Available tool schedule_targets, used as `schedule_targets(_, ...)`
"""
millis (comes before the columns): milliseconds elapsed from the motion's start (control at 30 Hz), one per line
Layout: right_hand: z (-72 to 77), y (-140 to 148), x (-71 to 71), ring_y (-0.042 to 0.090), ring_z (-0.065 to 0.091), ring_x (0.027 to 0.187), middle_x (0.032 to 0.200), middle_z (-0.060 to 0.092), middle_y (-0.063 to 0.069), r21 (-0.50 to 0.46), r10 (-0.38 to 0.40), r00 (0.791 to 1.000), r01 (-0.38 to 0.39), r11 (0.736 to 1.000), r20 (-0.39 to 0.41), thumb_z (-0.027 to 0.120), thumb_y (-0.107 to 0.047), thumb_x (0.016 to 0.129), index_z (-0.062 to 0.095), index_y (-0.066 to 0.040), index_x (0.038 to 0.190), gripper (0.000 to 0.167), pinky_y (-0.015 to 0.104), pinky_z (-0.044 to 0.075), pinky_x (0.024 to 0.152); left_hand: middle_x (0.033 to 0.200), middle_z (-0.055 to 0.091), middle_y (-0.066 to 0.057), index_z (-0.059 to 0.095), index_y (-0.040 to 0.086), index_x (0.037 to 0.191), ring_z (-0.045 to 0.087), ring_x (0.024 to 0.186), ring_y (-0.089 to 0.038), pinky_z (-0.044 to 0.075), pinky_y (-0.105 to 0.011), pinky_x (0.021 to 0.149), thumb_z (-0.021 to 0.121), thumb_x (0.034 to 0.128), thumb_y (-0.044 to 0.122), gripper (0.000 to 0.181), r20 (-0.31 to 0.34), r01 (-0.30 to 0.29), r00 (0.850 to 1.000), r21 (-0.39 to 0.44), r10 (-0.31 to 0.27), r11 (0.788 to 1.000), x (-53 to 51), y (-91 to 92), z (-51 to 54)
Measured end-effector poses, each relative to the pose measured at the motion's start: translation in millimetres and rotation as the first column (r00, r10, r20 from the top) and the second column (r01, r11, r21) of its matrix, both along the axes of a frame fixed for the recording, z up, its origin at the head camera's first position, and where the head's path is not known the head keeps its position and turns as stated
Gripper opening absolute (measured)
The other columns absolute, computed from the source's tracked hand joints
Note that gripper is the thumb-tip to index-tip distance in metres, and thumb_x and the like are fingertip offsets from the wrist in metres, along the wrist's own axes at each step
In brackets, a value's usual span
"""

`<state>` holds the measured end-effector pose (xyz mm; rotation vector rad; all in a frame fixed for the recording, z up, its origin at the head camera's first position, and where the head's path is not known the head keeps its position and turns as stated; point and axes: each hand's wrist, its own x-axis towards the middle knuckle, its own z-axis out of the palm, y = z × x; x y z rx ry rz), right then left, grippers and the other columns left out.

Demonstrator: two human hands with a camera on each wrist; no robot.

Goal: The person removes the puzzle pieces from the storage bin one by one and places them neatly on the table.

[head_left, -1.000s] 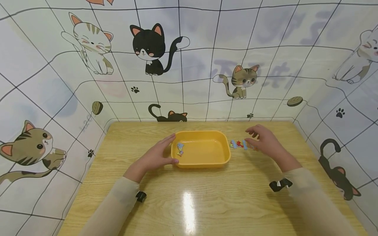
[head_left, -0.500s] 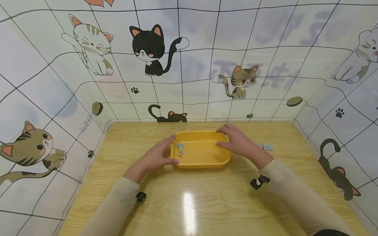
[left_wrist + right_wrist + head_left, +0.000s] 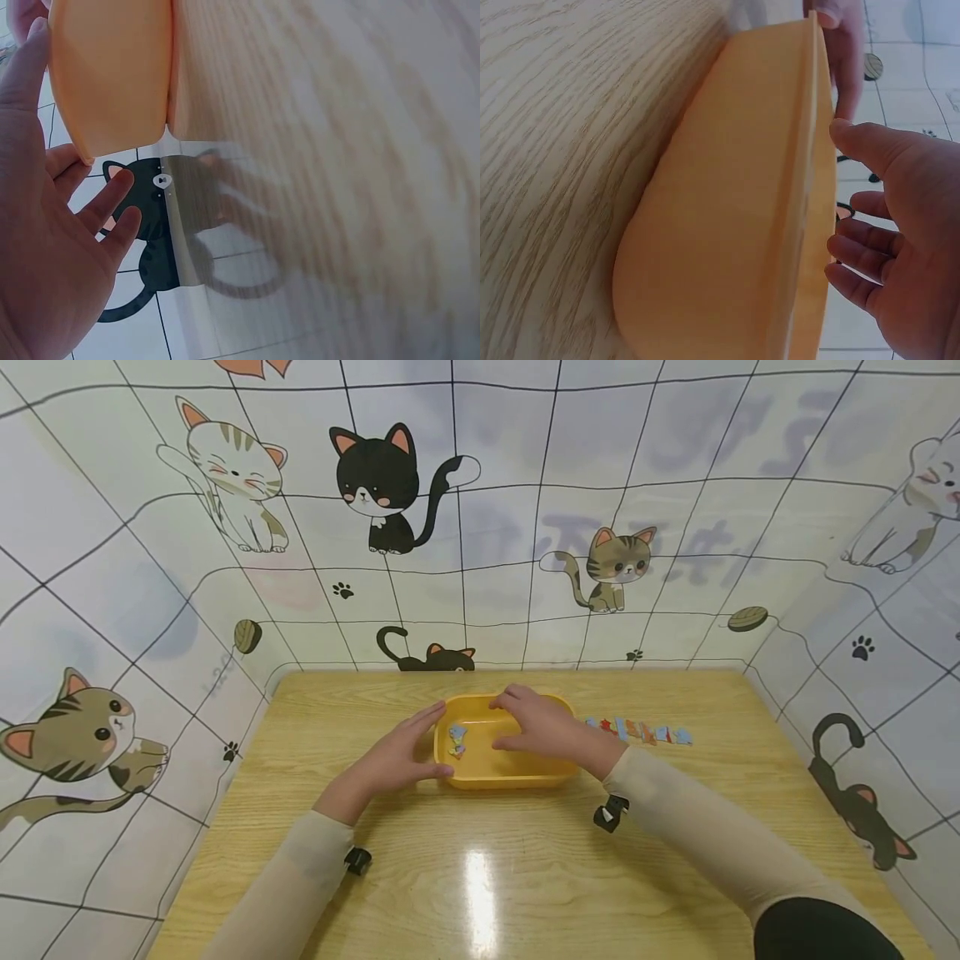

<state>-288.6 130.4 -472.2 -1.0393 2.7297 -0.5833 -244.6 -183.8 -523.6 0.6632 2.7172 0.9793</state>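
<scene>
My left hand (image 3: 397, 752) grips the left end of a shallow yellow plastic tray (image 3: 510, 782), thumb at the near corner and index finger at the far one. Its other fingers lie apart from the tray in the left wrist view. Inside, by the left wall, lie a few small flat colourful pieces (image 3: 457, 741), blue, yellow and pink; their kind is too small to tell. Over the tray's right half hovers my right hand (image 3: 543, 727), thumb and fingers parted, loosely bent, with nothing seen between them. The right wrist view shows this hand (image 3: 922, 225) above the rim.
To the right of the tray, a row of similar flat pieces (image 3: 645, 732), blue, red and orange, lies on the wooden table (image 3: 390, 893). Behind and at both sides rises a white gridded wall covering (image 3: 510, 585) with cartoon cats.
My right hand has moved left from above the row of pieces to over the tray, uncovering the row. The left hand and the tray have stayed in place.
</scene>
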Motion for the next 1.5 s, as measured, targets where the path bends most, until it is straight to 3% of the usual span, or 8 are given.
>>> schedule_targets(267, -4.4, -27.9, -4.2, 0.027, 0.063, 0.125, 0.143, 0.061, 0.013, 0.029, 0.073, 0.997, -0.074, 0.997, 0.031, 0.085, -0.041, 0.1, 0.059, -0.005, 0.155, 0.071, 0.045, 0.056, 0.111, 0.183, 0.017, 0.015, 0.026, 0.025, 0.178, 0.018, 0.169, -0.026, 0.023, -0.06, 0.134, 0.085, 0.0913, 0.064, 0.112, -0.005, 0.007, 1.0, -0.01, -0.007, 1.0, -1.8, -2.4, -0.4)
schedule_targets(567, -21.5, -53.1, -10.5, 0.033, 0.055, 0.147, 0.158, 0.058, 0.015, 0.053, 0.129, 0.991, -0.131, 0.99, 0.04, 0.087, -0.04, 0.098, 0.054, -0.001, 0.157, 0.078, 0.047, 0.044, 0.125, 0.184, 0.019, 0.009, 0.027, 0.022, 0.178, 0.019, 0.169, -0.029, 0.023, -0.061, 0.134, 0.087, 0.0926, 0.057, 0.11, -0.029, 0.02, 0.999, 0.005, -0.02, 1.0, -0.1, -3.0, 2.4)
schedule_targets(933, -38.2, -67.9, -15.4, 0.029, 0.059, 0.141, 0.155, 0.06, 0.014, 0.109, 0.14, 0.99, -0.143, 0.984, 0.032, 0.084, -0.041, 0.1, 0.053, -0.003, 0.16, 0.078, 0.042, 0.047, 0.123, 0.184, 0.019, 0.008, 0.027, 0.02, 0.178, 0.018, 0.169, -0.029, 0.022, -0.06, 0.134, 0.088, 0.0928, 0.055, 0.11, -0.018, 0.032, 0.999, 0.021, -0.031, 0.999, 1.2, -3.6, 2.3)
schedule_targets(1200, -43.4, -68.3, -15.8, 0.022, 0.062, 0.127, 0.15, 0.059, 0.01, 0.099, 0.107, 0.993, -0.113, 0.989, 0.057, 0.082, -0.042, 0.101, 0.059, -0.005, 0.156, 0.071, 0.037, 0.053, 0.114, 0.184, 0.018, 0.009, 0.026, 0.021, 0.178, 0.018, 0.169, -0.028, 0.023, -0.059, 0.134, 0.086, 0.0926, 0.061, 0.112, -0.028, 0.036, 0.999, 0.008, -0.035, 0.999, 0.7, -3.3, 0.6)
schedule_targets(1500, -46.6, -69.2, -17.2, 0.02, 0.063, 0.123, 0.146, 0.06, 0.009, 0.09, 0.101, 0.993, -0.106, 0.99, 0.054, 0.083, -0.041, 0.1, 0.061, -0.004, 0.154, 0.07, 0.035, 0.054, 0.112, 0.184, 0.017, 0.013, 0.025, 0.023, 0.178, 0.018, 0.169, -0.025, 0.022, -0.057, 0.135, 0.084, 0.0927, 0.063, 0.112, -0.016, 0.026, 1.0, 0.0, -0.026, 1.0, -0.6, -2.9, -2.0)
